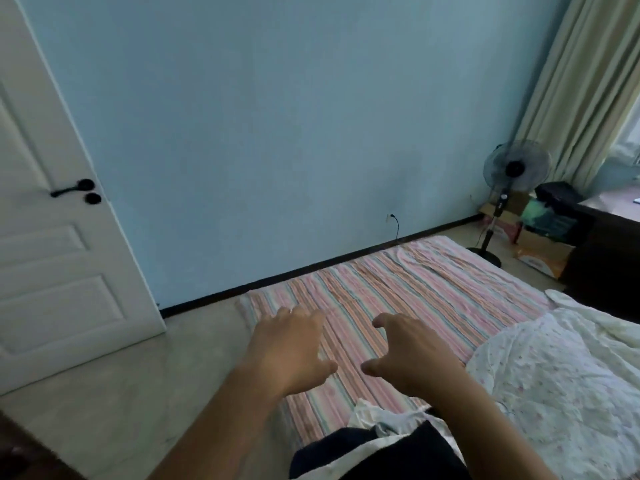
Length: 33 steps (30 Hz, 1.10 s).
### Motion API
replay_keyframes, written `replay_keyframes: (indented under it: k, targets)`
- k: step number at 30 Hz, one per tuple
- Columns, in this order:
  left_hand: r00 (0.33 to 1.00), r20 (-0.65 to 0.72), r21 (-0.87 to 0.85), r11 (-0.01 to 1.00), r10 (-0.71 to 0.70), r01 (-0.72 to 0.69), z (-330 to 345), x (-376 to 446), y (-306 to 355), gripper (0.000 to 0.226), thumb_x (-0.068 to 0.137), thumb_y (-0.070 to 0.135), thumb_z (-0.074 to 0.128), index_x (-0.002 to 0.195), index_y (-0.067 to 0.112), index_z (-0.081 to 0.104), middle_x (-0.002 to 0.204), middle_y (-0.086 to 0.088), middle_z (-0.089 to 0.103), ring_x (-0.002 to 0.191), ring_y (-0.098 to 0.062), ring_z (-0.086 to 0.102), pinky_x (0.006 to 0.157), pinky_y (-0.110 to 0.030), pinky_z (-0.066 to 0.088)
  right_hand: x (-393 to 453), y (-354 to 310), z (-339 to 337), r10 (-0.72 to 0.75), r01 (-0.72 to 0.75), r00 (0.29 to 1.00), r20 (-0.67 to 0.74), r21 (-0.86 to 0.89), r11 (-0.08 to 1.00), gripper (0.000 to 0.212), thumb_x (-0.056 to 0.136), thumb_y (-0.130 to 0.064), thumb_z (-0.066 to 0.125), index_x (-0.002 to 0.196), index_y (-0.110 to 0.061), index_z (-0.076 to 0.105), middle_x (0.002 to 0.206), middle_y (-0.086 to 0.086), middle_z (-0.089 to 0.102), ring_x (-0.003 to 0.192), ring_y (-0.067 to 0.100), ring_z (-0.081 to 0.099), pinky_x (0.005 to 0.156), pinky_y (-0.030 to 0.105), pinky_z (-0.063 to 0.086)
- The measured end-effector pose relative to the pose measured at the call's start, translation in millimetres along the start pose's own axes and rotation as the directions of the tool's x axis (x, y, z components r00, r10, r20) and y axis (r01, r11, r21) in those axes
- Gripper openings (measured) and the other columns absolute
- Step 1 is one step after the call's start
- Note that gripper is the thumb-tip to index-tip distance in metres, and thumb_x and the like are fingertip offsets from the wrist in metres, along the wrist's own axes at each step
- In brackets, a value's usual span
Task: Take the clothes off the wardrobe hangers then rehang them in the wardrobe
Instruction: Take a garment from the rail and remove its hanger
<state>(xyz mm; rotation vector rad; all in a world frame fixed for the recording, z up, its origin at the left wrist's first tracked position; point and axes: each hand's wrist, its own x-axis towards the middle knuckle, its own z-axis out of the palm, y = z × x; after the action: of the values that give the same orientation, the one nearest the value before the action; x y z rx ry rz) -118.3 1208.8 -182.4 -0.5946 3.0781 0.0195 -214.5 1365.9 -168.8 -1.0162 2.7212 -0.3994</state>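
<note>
While both hands, left (292,348) and right (410,355), hover empty (fingers loosely spread) over the sheet (398,292), clothes (377,448) lie near.

The bed (398,292) has a striped sheet in pink, orange and pale green, wrinkled near its far corner. On its right side lies a white quilt (554,375) with small flowers. At the near edge lie clothes (374,441), black and white, in a loose heap. The bed stands on a pale floor (121,393), close to the blue wall.
</note>
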Motion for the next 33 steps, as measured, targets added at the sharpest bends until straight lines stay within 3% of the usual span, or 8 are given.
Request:
replay_keyframes:
  k: [3,8,14,17,21,26,31,33]
  targets:
    - [0.996,-0.058,-0.010,0.998,-0.061,0.061,-45,-49,-41,0.073,0.078,0.070,0.054,0.137,0.030,0.042,0.133,0.001,0.055,0.122,-0.023,0.051,0.099,-0.044,0.041,-20,-58,-19,-0.118,0.118,0.993,-0.031,-0.003,0.993,0.065,0.079,-0.047,0.077,0.133,-0.023,0.052,0.130,-0.004,0.058,0.098,0.011,0.054,0.064,0.015,0.035]
    - [0.979,-0.142,-0.040,0.989,-0.145,0.141,-112,-126,-99,0.069,0.078,0.073,0.054,0.133,0.032,0.047,0.128,0.006,0.060,0.112,-0.018,0.058,0.086,-0.036,0.046,-50,-141,-41,-0.293,0.293,0.955,-0.051,0.002,0.956,0.077,0.076,-0.052,0.077,0.142,-0.026,0.046,0.144,-0.006,0.051,0.123,0.014,0.054,0.095,0.031,0.044]
    - [0.939,-0.186,-0.096,0.956,-0.291,0.277,-163,-214,-139,0.065,0.078,0.073,0.055,0.130,0.035,0.049,0.121,0.008,0.063,0.101,-0.014,0.062,0.069,-0.028,0.047,-85,-214,-64,-0.533,0.533,0.846,-0.021,-0.014,0.846,0.063,0.077,-0.058,0.074,0.131,-0.032,0.054,0.132,-0.011,0.060,0.117,0.009,0.056,0.095,0.029,0.047]
    - [0.903,-0.154,-0.147,0.913,-0.401,0.380,-178,-252,-150,0.062,0.079,0.069,0.061,0.129,0.033,0.052,0.109,0.011,0.065,0.090,-0.008,0.063,0.071,-0.027,0.054,-106,-248,-80,-0.664,0.664,0.746,0.059,0.015,0.748,0.044,0.078,-0.059,0.072,0.114,-0.035,0.063,0.116,-0.017,0.065,0.101,-0.002,0.059,0.089,0.024,0.052]
    - [0.847,-0.091,-0.251,0.835,-0.524,0.490,-190,-299,-162,0.068,0.081,0.063,0.065,0.139,0.034,0.044,0.133,0.009,0.056,0.102,-0.007,0.057,0.069,-0.018,0.044,-128,-293,-96,-0.806,0.811,0.576,0.135,0.030,0.584,0.044,0.082,-0.056,0.071,0.120,-0.037,0.060,0.122,-0.021,0.059,0.100,0.000,0.060,0.086,0.019,0.051]
    - [0.687,-0.081,-0.318,0.673,-0.722,0.669,-198,-370,-167,0.083,0.078,0.069,0.064,0.149,0.038,0.032,0.152,0.013,0.039,0.130,-0.011,0.046,0.095,-0.029,0.044,-147,-350,-94,-0.917,0.925,0.376,0.132,0.006,0.380,0.046,0.086,-0.047,0.071,0.127,-0.033,0.058,0.126,-0.015,0.061,0.103,0.006,0.063,0.086,0.023,0.055]
    - [0.539,-0.058,-0.341,0.524,-0.840,0.781,-206,-439,-170,0.068,0.080,0.066,0.064,0.139,0.039,0.045,0.121,0.025,0.047,0.098,-0.001,0.049,0.072,-0.017,0.041,-165,-402,-72,-0.954,0.967,0.241,0.179,0.038,0.251,0.038,0.086,-0.053,0.068,0.119,-0.037,0.059,0.119,-0.018,0.061,0.101,0.003,0.060,0.089,0.027,0.054]
    - [0.507,-0.043,-0.332,0.491,-0.861,0.806,-210,-468,-172,0.064,0.081,0.067,0.062,0.136,0.040,0.046,0.120,0.025,0.044,0.096,-0.001,0.049,0.075,-0.016,0.044,-171,-424,-59,-0.963,0.978,0.194,0.187,0.036,0.204,0.039,0.085,-0.056,0.067,0.117,-0.037,0.059,0.115,-0.017,0.061,0.100,0.003,0.059,0.089,0.030,0.054]
